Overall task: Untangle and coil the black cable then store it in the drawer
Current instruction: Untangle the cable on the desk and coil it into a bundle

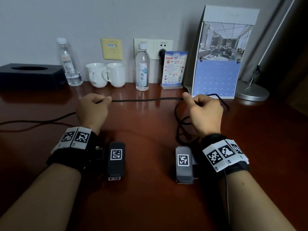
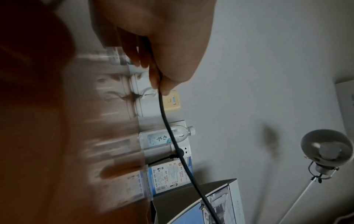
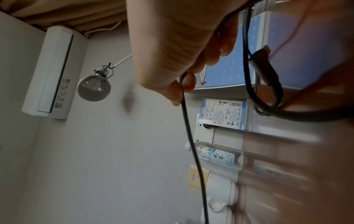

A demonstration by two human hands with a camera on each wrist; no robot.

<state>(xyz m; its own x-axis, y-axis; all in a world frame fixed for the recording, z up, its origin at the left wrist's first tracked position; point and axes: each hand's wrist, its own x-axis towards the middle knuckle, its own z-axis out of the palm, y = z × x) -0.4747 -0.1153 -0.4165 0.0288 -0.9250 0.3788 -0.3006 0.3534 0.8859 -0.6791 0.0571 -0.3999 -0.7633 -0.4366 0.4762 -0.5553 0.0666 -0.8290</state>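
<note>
A black cable is stretched taut between my two hands above the red-brown desk. My left hand pinches it between thumb and fingers; the cable runs away from that pinch in the left wrist view. My right hand pinches the other side, and several loops of cable hang under its palm onto the desk. A loose length trails off to the left edge of the desk. No drawer is in view.
Along the wall stand a black tissue box, two water bottles, two white mugs, a leaflet stand, a desk calendar and a lamp base. A plug sits in the wall socket.
</note>
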